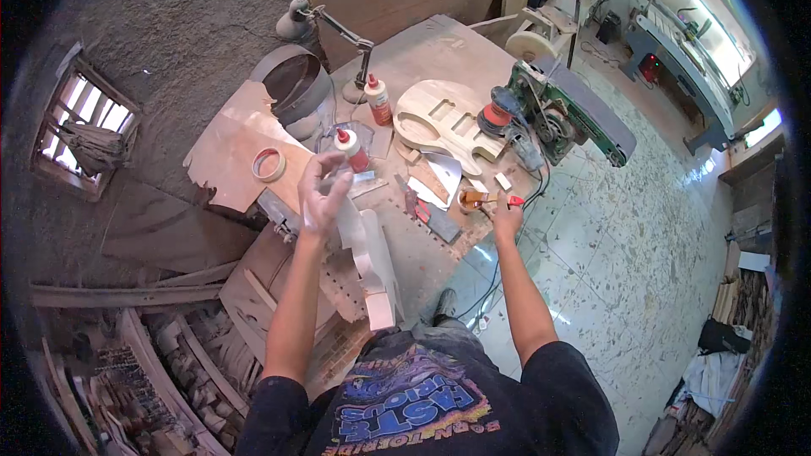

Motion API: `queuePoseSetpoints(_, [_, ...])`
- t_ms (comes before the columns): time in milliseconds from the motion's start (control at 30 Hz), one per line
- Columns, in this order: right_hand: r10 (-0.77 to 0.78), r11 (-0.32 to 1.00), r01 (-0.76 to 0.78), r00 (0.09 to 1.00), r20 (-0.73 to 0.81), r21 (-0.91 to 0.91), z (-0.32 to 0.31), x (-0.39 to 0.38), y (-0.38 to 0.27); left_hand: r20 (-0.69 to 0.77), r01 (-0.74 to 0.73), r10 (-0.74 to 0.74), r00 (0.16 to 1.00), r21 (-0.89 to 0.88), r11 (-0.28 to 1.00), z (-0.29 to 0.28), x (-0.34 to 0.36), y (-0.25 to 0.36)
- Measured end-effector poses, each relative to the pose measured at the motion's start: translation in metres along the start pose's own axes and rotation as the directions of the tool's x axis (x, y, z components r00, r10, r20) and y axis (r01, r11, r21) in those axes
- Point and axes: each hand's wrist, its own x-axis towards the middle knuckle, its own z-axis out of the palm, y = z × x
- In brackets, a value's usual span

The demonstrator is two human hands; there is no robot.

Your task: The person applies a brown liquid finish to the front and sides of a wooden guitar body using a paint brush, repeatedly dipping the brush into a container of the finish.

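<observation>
My right hand (507,218) grips a paintbrush (480,197) with a red handle end. The brush lies level over a small jar (466,201) at the table's right edge, its bristles pointing left. My left hand (324,192) is raised, palm partly up, its fingers bent but apart and pale with dust. Nothing shows between them. Just below and right of it, a pale wavy-edged piece (372,257), seemingly wood, stands at the near edge of the worktable (427,274). Whether the hand touches that piece is hard to tell.
Two red-and-white glue bottles (378,101), a tape roll (269,164), a desk lamp (355,89) and a guitar-shaped wooden body (431,114) occupy the table. A round sander (497,114) lies by a green belt sander (557,118). Cables (539,190) hang off the right side. Wood scraps (203,371) fill the lower left.
</observation>
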Motion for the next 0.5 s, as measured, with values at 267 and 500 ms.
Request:
queuePoseSetpoints(267, [0.079,0.969,-0.101,0.991,0.105,0.224,0.005,-0.019,-0.005,0.052,-0.140,0.130,0.990,0.436,0.889,-0.006,-0.031,0.002])
queuePoseSetpoints(500, [0.170,0.936,-0.219,0.967,0.191,0.276,-0.002,-0.027,-0.022,0.068,-0.177,0.165,0.984,0.490,0.854,-0.007,-0.047,0.005])
